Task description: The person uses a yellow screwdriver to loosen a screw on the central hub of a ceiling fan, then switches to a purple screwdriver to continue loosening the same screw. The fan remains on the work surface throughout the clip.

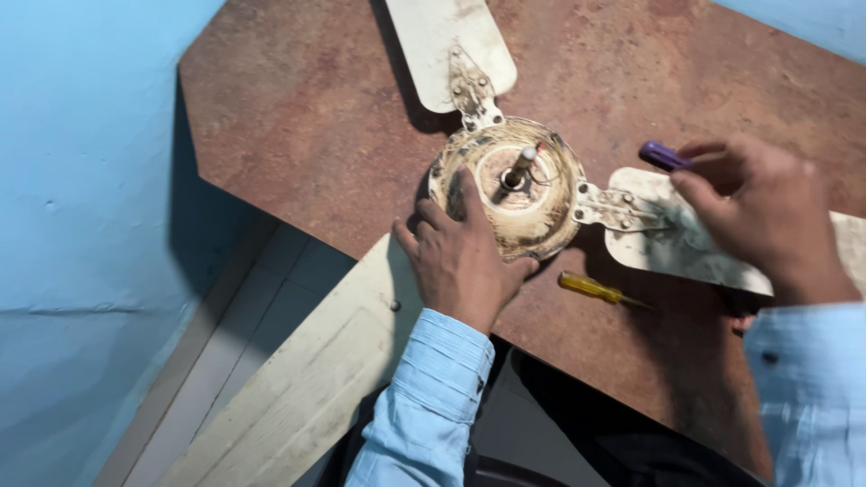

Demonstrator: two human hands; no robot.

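A dirty cream ceiling fan lies on a brown table (pixel 307 117), its round motor housing (pixel 532 212) facing up with a short shaft (pixel 520 167) in the middle. My left hand (pixel 460 257) rests on the near left rim of the housing, fingers spread over it. My right hand (pixel 762 212) is over the right blade (pixel 658 248) near its metal bracket (pixel 613 206), closed on a purple-handled tool (pixel 663 156) whose tip is hidden. A second blade (pixel 446 41) points away, a third (pixel 307 379) hangs off the near edge.
A yellow-handled screwdriver (pixel 591 289) lies on the table just below the housing. A blue wall (pixel 81 225) stands at the left, with pale floor tiles (pixel 244 307) beneath. The table's near edge runs diagonally by my sleeves.
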